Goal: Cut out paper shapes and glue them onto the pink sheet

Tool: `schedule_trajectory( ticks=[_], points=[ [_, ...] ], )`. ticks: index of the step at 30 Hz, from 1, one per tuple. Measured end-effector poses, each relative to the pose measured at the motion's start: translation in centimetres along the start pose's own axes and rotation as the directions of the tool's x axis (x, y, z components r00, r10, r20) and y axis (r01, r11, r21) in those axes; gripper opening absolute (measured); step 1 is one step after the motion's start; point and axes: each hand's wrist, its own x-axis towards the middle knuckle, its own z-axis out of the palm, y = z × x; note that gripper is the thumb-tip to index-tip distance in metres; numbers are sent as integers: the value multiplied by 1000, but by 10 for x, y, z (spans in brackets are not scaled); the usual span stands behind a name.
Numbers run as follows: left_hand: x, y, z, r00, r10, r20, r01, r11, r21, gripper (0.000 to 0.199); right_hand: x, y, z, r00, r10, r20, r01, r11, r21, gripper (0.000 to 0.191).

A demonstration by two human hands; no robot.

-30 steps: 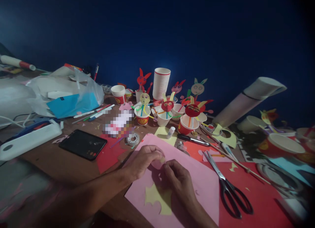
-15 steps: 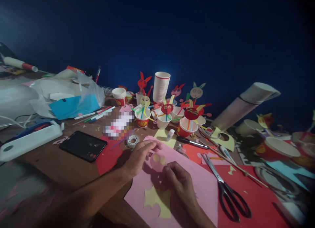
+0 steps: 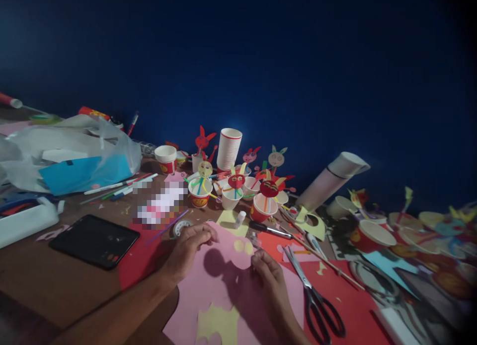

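Observation:
My right hand (image 3: 269, 271) pinches the edge of a pink paper circle (image 3: 238, 259) between thumb and fingers. Two small yellow paper circles (image 3: 243, 247) lie side by side on its upper part. The circle is held above a large pink paper sheet (image 3: 197, 295), which carries its shadow. To the left of the circle, apart from it, my left hand (image 3: 190, 244) has its thumb and fingers curled together; whether something small is between them is hidden. A yellow paper scrap (image 3: 218, 322) with curved cutouts lies on the sheet below my hands.
Black-handled scissors (image 3: 316, 295) lie right of the sheet on red paper (image 3: 357, 295). Behind stand a small white bottle (image 3: 240, 218), a marker (image 3: 272, 230), cups with paper figures (image 3: 264, 206) and a cup stack (image 3: 229, 149). Left are a tape roll (image 3: 181, 229), black tablet (image 3: 95, 241) and plastic bag (image 3: 112, 146).
My left hand has drawn away from the pink circle, which stays in my right hand and now faces me more clearly. The whole view has shifted, so most things appear further left.

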Motion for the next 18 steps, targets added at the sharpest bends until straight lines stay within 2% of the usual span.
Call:
schedule_trajectory(
  ticks=[7,11,14,16,18],
  points=[
    [-5,0,9,991,-88,101,88,996,5,28,2,2,-8,996,-85,-5,85,996,19,26],
    [-6,-6,12,986,-115,124,121,992,-38,45,2,2,-9,995,-96,-9,97,995,23,24],
    [-5,-6,12,987,-115,116,128,986,-106,40,1,2,-11,995,-100,-19,100,995,15,24],
    [-5,-3,11,968,-150,199,194,955,-223,35,2,2,-12,994,-102,-24,102,995,-1,25],
    [-4,0,11,924,-196,329,317,873,-371,46,3,2,-13,993,-110,-32,109,994,-26,26]
  ],
)
